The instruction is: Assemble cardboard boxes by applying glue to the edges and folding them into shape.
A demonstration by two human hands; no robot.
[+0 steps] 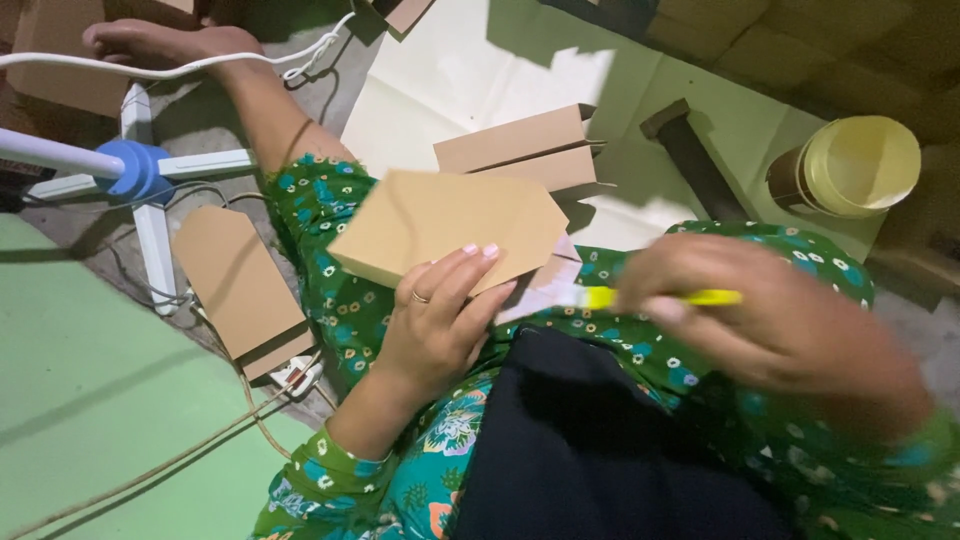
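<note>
My left hand [440, 320] grips a brown paper envelope [440, 225] from below, fingers on its lower edge, holding it over my lap. The envelope's flap [545, 285] hangs open at the right. My right hand [780, 320], blurred, holds a yellow-handled brush [650, 297] whose tip touches the flap. I sit on the floor in green flowered clothes, with a dark cloth [590, 450] on my lap.
More brown envelopes lie around: one on the floor at left [240, 290], a folded one [525, 150] beyond my knee. A yellow-lidded container [850, 165] stands at right. A fan base [135, 170], white cable [180, 68], green mat [90, 390] lie left. My foot [160, 42] is at top left.
</note>
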